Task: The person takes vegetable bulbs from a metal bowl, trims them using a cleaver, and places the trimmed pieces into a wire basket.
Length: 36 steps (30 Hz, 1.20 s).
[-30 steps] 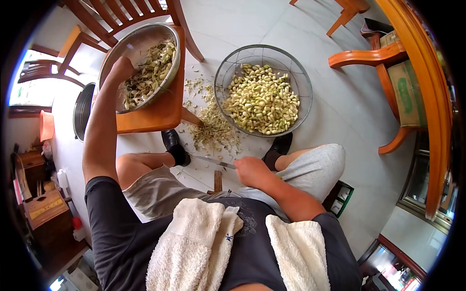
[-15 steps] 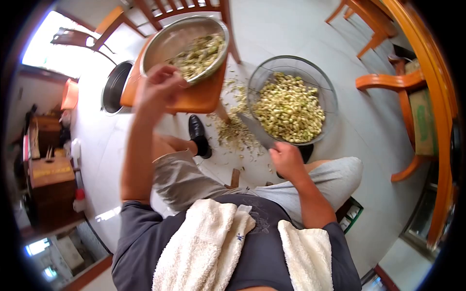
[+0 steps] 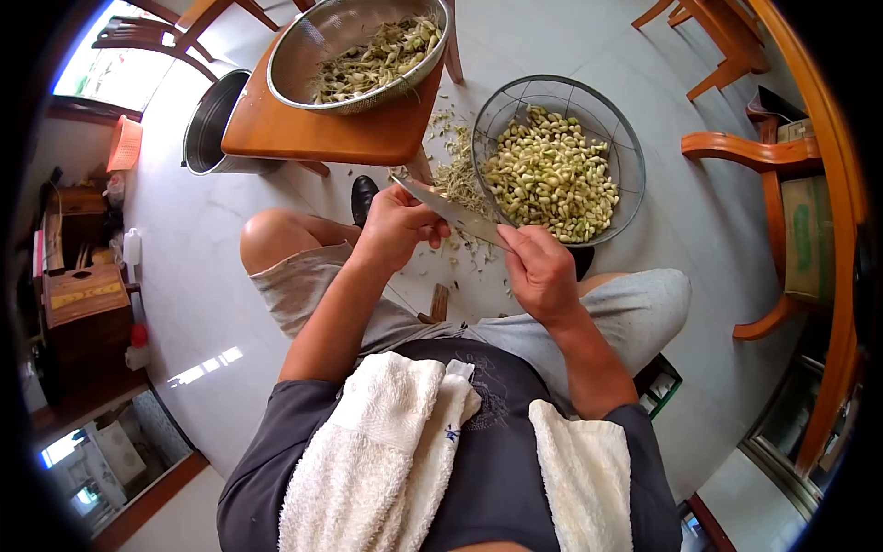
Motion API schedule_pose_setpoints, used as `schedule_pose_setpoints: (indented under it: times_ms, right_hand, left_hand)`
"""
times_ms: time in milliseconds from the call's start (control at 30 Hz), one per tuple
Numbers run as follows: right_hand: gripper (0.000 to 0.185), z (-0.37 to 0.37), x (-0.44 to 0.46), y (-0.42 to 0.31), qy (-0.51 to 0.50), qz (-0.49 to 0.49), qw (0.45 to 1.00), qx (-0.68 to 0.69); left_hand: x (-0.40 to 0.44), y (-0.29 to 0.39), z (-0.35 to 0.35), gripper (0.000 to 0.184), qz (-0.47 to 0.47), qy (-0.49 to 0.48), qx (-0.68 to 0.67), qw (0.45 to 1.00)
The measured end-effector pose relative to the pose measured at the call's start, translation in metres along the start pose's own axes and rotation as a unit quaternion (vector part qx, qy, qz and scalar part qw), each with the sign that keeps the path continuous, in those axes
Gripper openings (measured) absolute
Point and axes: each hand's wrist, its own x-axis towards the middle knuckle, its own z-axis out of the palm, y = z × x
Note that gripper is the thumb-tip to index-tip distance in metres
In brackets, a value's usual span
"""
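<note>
My right hand (image 3: 543, 274) grips the handle of a wide-bladed kitchen knife (image 3: 469, 219), whose blade points up and left. Behind the blade, my left hand (image 3: 397, 228) is closed with its fingers curled. A small onion-like bulb seems to be in it, mostly hidden, with a pale end showing near the knife tip. Beyond my right hand, a wire-mesh basket (image 3: 635, 147) on the floor holds many pale, trimmed bulbs (image 3: 552, 179). A metal colander (image 3: 294, 69) with stemmed, untrimmed bulbs (image 3: 382, 63) stands on the wooden chair (image 3: 322, 138) ahead of my left hand.
Trimmings (image 3: 460, 175) lie scattered on the tiled floor between chair and basket. A metal pot (image 3: 204, 138) stands left of the chair. At right are a wooden table edge (image 3: 819, 110) and a cardboard box (image 3: 808, 239). White towels (image 3: 363, 442) hang over my chest.
My left hand has come back from the colander's rim to the knife blade. The knife has lifted and turned between both hands. The view has shifted slightly.
</note>
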Motion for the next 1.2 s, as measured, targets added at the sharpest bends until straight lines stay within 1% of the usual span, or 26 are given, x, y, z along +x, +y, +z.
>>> schedule_pose_setpoints:
  times_ms: [100,167,367,467,567,600,700,767,900,967,1000,1100,1200]
  right_hand:
    - [0.026,0.002,0.002,-0.001,0.006,-0.033,0.999,-0.034]
    - [0.025,0.003,0.002,0.000,0.010,-0.045,0.998,-0.052]
    - [0.025,0.005,0.000,0.002,0.007,-0.047,0.996,-0.069]
    - [0.032,0.005,-0.003,0.001,-0.022,-0.023,0.998,-0.063]
    - [0.022,0.013,-0.007,0.004,0.002,-0.030,0.997,-0.072]
    - [0.020,0.017,-0.010,0.010,-0.019,0.003,0.996,-0.082]
    - [0.015,0.021,-0.019,0.024,-0.069,0.090,0.989,-0.096]
    - [0.012,0.019,-0.019,0.026,-0.084,0.129,0.985,-0.082]
    - [0.011,0.018,-0.015,0.027,-0.063,0.159,0.985,-0.029]
    - [0.011,0.018,-0.013,0.027,-0.064,0.185,0.981,0.003]
    - [0.011,0.018,-0.012,0.025,-0.057,0.182,0.982,0.012]
    - [0.012,0.015,-0.008,0.020,-0.043,0.184,0.981,0.044]
    - [0.013,0.012,-0.007,0.016,-0.038,0.199,0.976,0.075]
  left_hand:
    - [-0.002,-0.002,0.006,0.013,0.000,0.042,-0.050,0.998]
    - [-0.002,-0.003,0.006,0.015,-0.003,0.038,-0.070,0.997]
    - [-0.001,-0.008,0.006,0.017,-0.033,0.041,-0.094,0.994]
    - [-0.002,-0.011,0.003,0.015,-0.047,0.040,-0.107,0.992]
    - [-0.006,-0.010,-0.001,0.010,-0.069,0.035,-0.097,0.992]
    - [-0.008,-0.009,-0.003,0.009,-0.078,0.035,-0.088,0.992]
    - [-0.015,-0.006,-0.007,0.013,-0.103,0.021,-0.049,0.993]
    - [-0.016,-0.007,-0.013,0.013,-0.091,-0.010,-0.082,0.992]
    - [-0.016,-0.006,-0.015,0.011,-0.086,-0.053,-0.139,0.985]
    - [-0.014,-0.008,-0.011,0.013,-0.085,-0.043,-0.164,0.982]
    - [-0.013,-0.009,-0.010,0.015,-0.084,-0.038,-0.176,0.980]
    - [0.000,-0.023,-0.022,0.015,-0.034,-0.048,-0.208,0.976]
    - [0.005,-0.023,-0.015,0.013,-0.014,0.042,-0.218,0.975]
